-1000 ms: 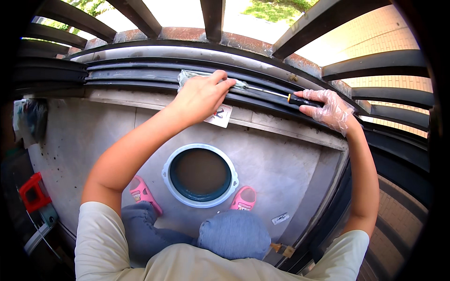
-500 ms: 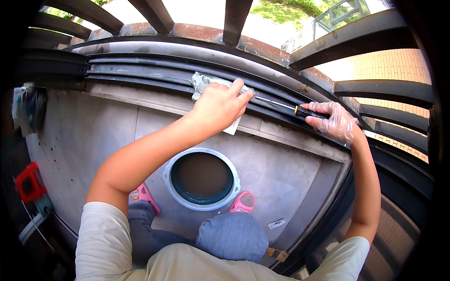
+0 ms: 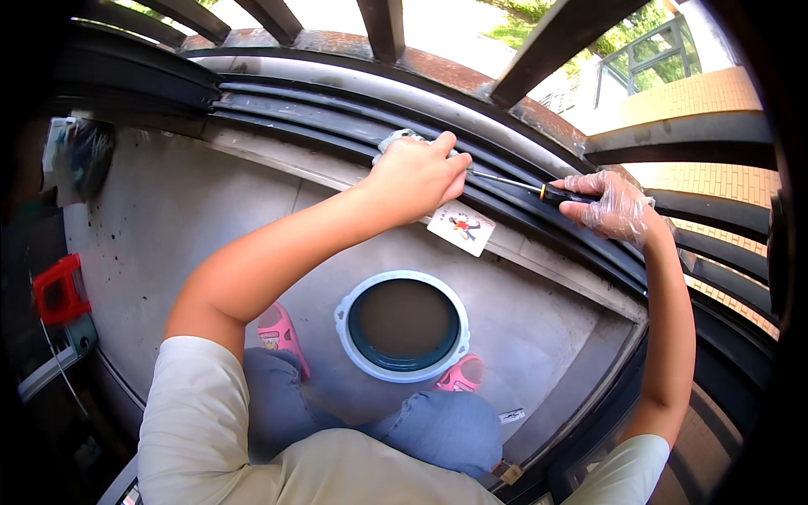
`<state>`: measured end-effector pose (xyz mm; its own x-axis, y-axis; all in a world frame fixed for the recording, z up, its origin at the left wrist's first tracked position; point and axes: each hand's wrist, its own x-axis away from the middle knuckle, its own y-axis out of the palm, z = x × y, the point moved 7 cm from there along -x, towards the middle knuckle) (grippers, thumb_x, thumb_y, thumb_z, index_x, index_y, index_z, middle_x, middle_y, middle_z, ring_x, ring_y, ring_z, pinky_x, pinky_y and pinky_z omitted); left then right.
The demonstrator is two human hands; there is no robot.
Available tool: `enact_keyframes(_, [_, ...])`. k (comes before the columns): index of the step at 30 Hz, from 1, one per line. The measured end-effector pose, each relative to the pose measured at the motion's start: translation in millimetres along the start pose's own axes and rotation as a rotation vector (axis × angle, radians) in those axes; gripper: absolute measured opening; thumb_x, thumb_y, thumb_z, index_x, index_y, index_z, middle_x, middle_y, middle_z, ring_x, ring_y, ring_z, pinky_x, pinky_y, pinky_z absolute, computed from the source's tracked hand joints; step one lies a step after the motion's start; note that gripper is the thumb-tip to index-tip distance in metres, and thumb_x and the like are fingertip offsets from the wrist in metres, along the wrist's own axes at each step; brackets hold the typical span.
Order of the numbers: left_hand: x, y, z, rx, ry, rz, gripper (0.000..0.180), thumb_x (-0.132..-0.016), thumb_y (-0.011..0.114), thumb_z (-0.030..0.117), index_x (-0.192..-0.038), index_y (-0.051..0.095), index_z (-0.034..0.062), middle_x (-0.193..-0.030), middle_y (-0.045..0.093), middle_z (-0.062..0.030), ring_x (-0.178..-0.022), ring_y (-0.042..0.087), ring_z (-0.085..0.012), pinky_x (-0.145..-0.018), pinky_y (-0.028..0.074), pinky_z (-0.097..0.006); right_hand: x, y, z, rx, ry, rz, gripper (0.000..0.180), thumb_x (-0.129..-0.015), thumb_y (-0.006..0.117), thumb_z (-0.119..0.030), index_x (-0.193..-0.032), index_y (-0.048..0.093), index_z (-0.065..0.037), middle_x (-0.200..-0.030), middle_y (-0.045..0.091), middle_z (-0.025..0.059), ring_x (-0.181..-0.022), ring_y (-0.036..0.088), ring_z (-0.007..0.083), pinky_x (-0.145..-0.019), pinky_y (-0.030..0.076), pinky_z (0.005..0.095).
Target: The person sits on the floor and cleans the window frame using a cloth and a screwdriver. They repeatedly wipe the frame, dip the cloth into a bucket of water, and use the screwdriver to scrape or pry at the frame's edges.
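My left hand (image 3: 418, 174) is bare and closed on a damp grey-green cloth (image 3: 399, 140), bunched over the dark window track (image 3: 295, 118). A thin, clear plastic glove covers my right hand (image 3: 613, 206). It grips the black handle of a screwdriver (image 3: 562, 195) with a yellow ring. The metal shaft slants along the track toward the left hand, and its tip is hidden by the cloth and fingers. Just below the left hand, a white card (image 3: 461, 227) with a cartoon figure overlaps the pale ledge; I cannot tell whether the hand touches it.
A pale blue basin (image 3: 343, 318) of murky water stands on the grey floor between my pink clogs (image 3: 283, 337). Dark railing bars (image 3: 383, 29) rise beyond the track. At the far left are a red plastic object (image 3: 61, 289) and a dark bag (image 3: 88, 160).
The view has turned and shifted, so the scene sits differently. More of the white card shows below my left hand. Both hands keep their holds on the cloth and screwdriver.
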<state>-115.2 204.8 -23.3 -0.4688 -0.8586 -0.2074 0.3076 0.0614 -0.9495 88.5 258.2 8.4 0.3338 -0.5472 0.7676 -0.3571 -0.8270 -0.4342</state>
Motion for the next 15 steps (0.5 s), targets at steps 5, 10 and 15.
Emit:
enact_keyframes(5, [21.4, -12.5, -36.8, 0.009, 0.007, 0.007, 0.017, -0.082, 0.061, 0.022, -0.096, 0.063, 0.0120, -0.081, 0.052, -0.0068, -0.056, 0.058, -0.0237, -0.058, 0.048, -0.035, -16.6, 11.2, -38.6, 0.021, 0.057, 0.014, 0.037, -0.081, 0.071, -0.023, -0.116, 0.065, -0.014, -0.059, 0.051, -0.0015, -0.049, 0.043, 0.0057, -0.042, 0.036, 0.0216])
enact_keyframes(10, [36.2, -27.1, -76.4, 0.047, 0.023, 0.035, 0.016, -0.082, 0.061, 0.020, -0.096, 0.063, 0.0118, -0.081, 0.051, -0.0074, -0.058, 0.058, -0.0248, -0.058, 0.049, -0.035, -35.4, 23.5, -73.4, 0.007, 0.073, 0.022, 0.036, -0.082, 0.070, -0.024, -0.116, 0.065, -0.014, -0.058, 0.051, -0.0010, -0.048, 0.044, 0.0065, -0.041, 0.037, 0.0216])
enact_keyframes(15, [54.7, -41.0, -112.1, 0.189, 0.017, -0.036, 0.015, -0.083, 0.060, 0.021, -0.095, 0.063, 0.0109, -0.088, 0.056, -0.0079, -0.065, 0.061, -0.0274, -0.061, 0.050, -0.037, -55.0, 40.6, -93.6, -0.077, 0.062, -0.014, 0.037, -0.083, 0.069, -0.021, -0.118, 0.063, -0.013, -0.059, 0.053, -0.0011, -0.047, 0.043, 0.0052, -0.040, 0.034, 0.0208])
